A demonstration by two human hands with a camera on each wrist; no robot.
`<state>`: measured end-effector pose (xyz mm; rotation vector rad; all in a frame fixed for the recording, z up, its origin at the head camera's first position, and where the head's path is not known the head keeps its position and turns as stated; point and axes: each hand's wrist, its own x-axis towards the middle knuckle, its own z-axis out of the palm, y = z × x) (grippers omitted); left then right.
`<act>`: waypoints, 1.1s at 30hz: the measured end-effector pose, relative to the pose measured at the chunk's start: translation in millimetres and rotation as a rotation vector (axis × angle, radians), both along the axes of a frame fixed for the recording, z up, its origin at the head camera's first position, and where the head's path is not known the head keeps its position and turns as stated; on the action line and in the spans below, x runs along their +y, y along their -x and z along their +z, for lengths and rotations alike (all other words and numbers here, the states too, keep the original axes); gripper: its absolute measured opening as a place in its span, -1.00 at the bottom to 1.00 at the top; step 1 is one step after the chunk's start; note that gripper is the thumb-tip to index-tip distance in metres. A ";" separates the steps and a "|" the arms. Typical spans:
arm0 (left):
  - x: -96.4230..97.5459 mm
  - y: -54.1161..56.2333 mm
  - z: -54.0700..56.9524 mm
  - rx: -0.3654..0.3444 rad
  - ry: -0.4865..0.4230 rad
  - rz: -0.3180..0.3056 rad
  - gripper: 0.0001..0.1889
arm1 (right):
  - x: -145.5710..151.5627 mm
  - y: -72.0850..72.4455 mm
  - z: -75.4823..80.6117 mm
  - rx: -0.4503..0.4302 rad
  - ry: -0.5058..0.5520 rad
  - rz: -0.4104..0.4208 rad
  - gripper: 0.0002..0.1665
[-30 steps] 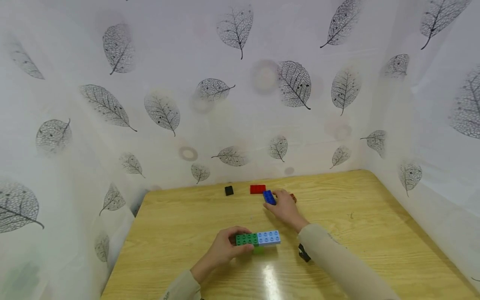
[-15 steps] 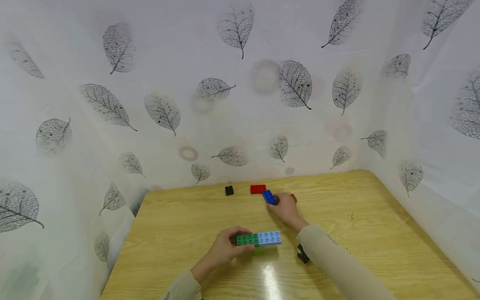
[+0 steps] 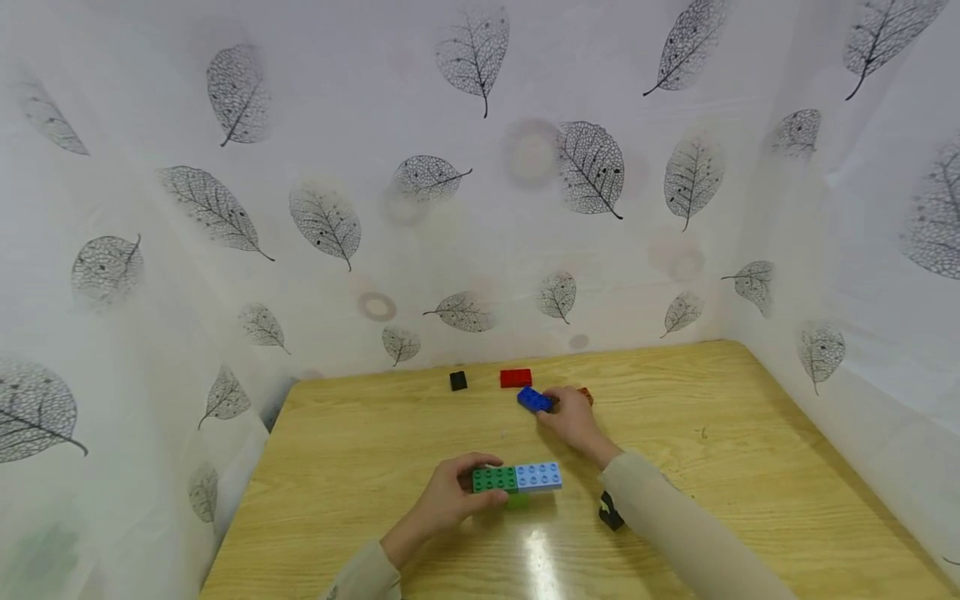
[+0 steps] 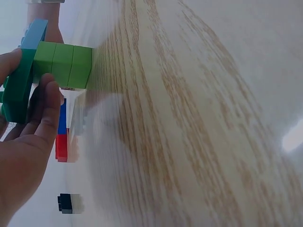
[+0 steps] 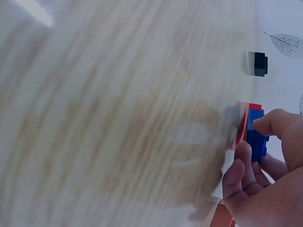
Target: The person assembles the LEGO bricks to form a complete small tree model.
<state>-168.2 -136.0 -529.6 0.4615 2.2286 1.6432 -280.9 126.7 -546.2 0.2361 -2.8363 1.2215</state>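
Note:
My left hand (image 3: 447, 493) grips a green brick (image 3: 493, 479) between thumb and fingers. A light blue brick (image 3: 538, 476) lies end to end with it, and both sit on a light green stack of bricks (image 4: 61, 64) that stands on the table. Farther back, my right hand (image 3: 573, 418) pinches a blue brick (image 3: 533, 399) by its right end. In the right wrist view this blue brick (image 5: 256, 137) is between thumb and fingertips, and a red brick (image 5: 242, 125) shows partly behind it.
At the back of the wooden table (image 3: 360, 433) lie a red brick (image 3: 516, 378) and a small black brick (image 3: 458, 381). An orange-brown brick (image 3: 587, 394) is partly hidden behind the right hand. A notched black piece (image 3: 611, 512) lies beside the right sleeve. Leaf-patterned sheeting encloses the table.
The blue brick has turned in my right hand's fingers, from steeply slanted to nearer level, and shifted slightly left. The left hand and its bricks have stayed in place.

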 end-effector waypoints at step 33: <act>1.0 -0.4 1.9 -0.026 -0.031 0.032 -0.54 | 7.0 -53.4 69.6 0.062 0.044 0.483 -0.56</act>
